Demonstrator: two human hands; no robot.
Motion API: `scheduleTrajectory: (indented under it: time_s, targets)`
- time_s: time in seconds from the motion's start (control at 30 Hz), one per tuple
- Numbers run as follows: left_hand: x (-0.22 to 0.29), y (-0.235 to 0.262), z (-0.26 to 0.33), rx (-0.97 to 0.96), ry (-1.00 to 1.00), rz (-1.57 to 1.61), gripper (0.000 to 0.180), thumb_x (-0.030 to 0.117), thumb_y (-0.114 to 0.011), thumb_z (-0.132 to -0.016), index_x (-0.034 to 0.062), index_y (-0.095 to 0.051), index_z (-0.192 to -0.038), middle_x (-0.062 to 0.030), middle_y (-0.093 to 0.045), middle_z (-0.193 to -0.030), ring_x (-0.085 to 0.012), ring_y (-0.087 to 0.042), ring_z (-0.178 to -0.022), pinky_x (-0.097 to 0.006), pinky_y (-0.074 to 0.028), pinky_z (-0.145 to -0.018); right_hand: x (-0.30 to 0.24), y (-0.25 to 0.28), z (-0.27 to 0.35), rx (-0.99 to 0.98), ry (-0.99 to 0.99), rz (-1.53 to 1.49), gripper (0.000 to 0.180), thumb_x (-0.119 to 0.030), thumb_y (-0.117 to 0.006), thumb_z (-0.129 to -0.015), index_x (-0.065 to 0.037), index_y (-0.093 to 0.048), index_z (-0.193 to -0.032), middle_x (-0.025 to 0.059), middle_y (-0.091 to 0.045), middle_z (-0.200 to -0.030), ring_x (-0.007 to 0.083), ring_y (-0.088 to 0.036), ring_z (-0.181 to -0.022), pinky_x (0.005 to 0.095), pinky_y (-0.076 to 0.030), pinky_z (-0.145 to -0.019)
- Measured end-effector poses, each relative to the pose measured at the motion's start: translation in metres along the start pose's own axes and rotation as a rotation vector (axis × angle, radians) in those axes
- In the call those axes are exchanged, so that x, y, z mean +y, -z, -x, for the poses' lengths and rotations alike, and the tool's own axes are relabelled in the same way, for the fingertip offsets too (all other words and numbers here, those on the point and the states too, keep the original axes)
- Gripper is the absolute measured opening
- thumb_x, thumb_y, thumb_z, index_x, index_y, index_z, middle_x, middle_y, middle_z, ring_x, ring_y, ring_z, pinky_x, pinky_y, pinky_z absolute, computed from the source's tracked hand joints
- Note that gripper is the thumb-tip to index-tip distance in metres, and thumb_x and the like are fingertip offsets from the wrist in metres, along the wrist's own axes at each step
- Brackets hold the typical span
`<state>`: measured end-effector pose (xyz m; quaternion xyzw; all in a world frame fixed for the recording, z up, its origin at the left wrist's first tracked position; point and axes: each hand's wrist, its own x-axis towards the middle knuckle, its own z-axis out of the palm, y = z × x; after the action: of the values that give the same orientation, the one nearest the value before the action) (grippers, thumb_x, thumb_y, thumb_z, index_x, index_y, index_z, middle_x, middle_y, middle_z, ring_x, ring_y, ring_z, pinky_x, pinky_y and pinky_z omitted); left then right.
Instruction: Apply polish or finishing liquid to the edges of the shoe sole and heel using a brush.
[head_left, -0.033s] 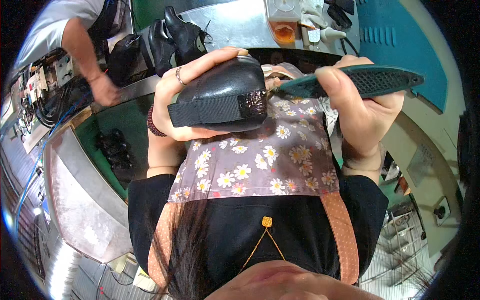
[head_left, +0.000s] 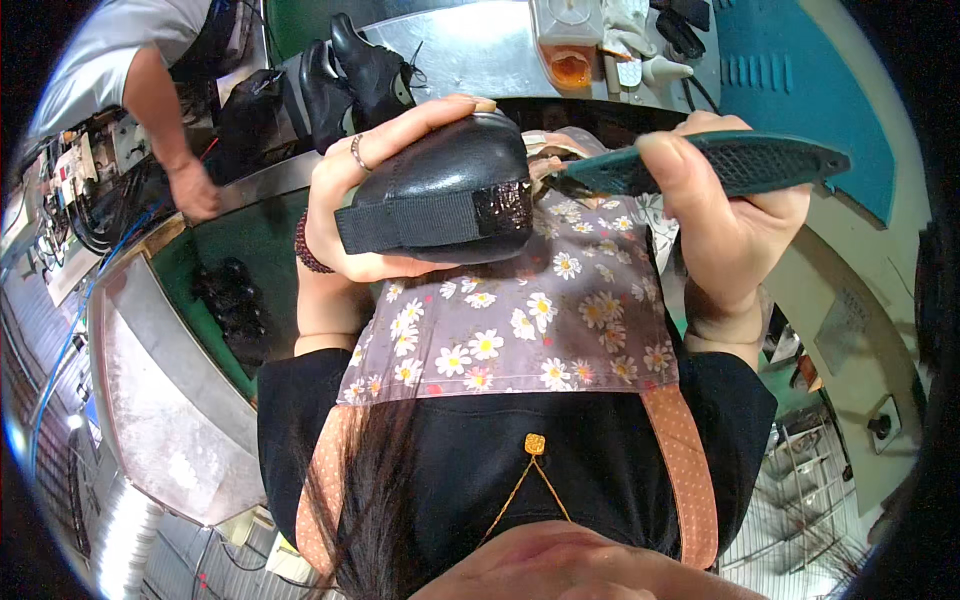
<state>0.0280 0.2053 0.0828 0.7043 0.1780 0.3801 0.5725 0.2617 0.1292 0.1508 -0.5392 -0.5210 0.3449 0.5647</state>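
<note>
In my left hand (head_left: 332,185) is a black leather shoe (head_left: 440,155), gripped from its left side with fingers above and below. A ribbed black strip (head_left: 412,222) runs across its near face and ends at a shiny, wet-looking dark patch (head_left: 503,208). My right hand (head_left: 735,225) is closed around a dark green sole (head_left: 770,160) with a grid-textured face, thumb on its near side. The sole's left tip lies close to the shoe's right end; whether they touch, I cannot tell. The shoe's far side is hidden.
A pair of black lace-up shoes (head_left: 375,75) stands on the metal bench (head_left: 470,50) ahead. Farther right are a tub of amber liquid (head_left: 570,68) and a white nozzle bottle (head_left: 665,70). Another person's arm (head_left: 160,120) reaches in at far left. Dark items (head_left: 232,295) lie on a green surface.
The other person's hand has shifted a little to the left. My hands, the shoe and the sole have barely moved.
</note>
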Motion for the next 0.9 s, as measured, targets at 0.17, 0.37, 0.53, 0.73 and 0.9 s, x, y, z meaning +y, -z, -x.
scheduleTrajectory:
  time_s: [0.17,0.37,0.53,0.73,0.9]
  targets:
    - [0.001,-0.001,0.0,0.043,0.076,-0.003,0.079,0.027,-0.082,-0.06,-0.0126,-0.052,-0.121,-0.0231,-0.062,-0.114,-0.0276,-0.063,-0.105,-0.035,-0.046,-0.094,0.001,0.001,-0.003,-0.046,0.203,0.033,0.009,-0.002,-0.072,-0.075,0.003,-0.065,-0.076,0.0014,-0.058,-0.067,0.0066,-0.048,-0.058,0.021,-0.035,-0.052]
    - [0.006,0.001,0.0,0.068,0.083,0.033,0.081,0.021,-0.084,-0.059,-0.0124,-0.049,-0.124,-0.0221,-0.062,-0.114,-0.0266,-0.062,-0.105,-0.035,-0.045,-0.095,0.002,0.003,-0.006,-0.055,0.061,0.141,0.008,0.003,-0.071,-0.074,0.004,-0.067,-0.08,0.0036,-0.062,-0.07,0.0082,-0.051,-0.06,0.0224,-0.038,-0.052]
    - [0.011,0.006,0.0,0.058,0.141,0.021,0.083,0.013,-0.085,-0.057,-0.0119,-0.047,-0.126,-0.0209,-0.059,-0.119,-0.0245,-0.058,-0.111,-0.034,-0.041,-0.099,-0.005,0.012,-0.016,-0.32,0.528,0.229,0.022,-0.016,-0.074,-0.072,0.003,-0.066,-0.08,0.0063,-0.062,-0.066,0.0156,-0.052,-0.051,0.0259,-0.036,-0.044]
    - [0.015,0.006,0.002,0.084,0.201,0.017,0.085,0.011,-0.084,-0.054,-0.0108,-0.047,-0.127,-0.0202,-0.058,-0.121,-0.0245,-0.057,-0.113,-0.032,-0.04,-0.099,0.0,0.003,-0.011,-0.31,0.792,0.151,0.042,-0.022,-0.083,-0.057,0.003,-0.063,-0.085,0.0063,-0.056,-0.066,0.0163,-0.05,-0.05,0.0264,-0.034,-0.039]
    - [0.015,0.003,0.005,0.083,0.206,-0.025,0.084,0.01,-0.084,-0.053,-0.0095,-0.048,-0.127,-0.0186,-0.06,-0.12,-0.0229,-0.058,-0.112,-0.031,-0.041,-0.098,0.003,-0.007,-0.01,-0.261,0.866,0.16,0.044,-0.022,-0.083,-0.058,0.004,-0.063,-0.088,0.0047,-0.053,-0.064,0.0161,-0.05,-0.051,0.0263,-0.033,-0.039]
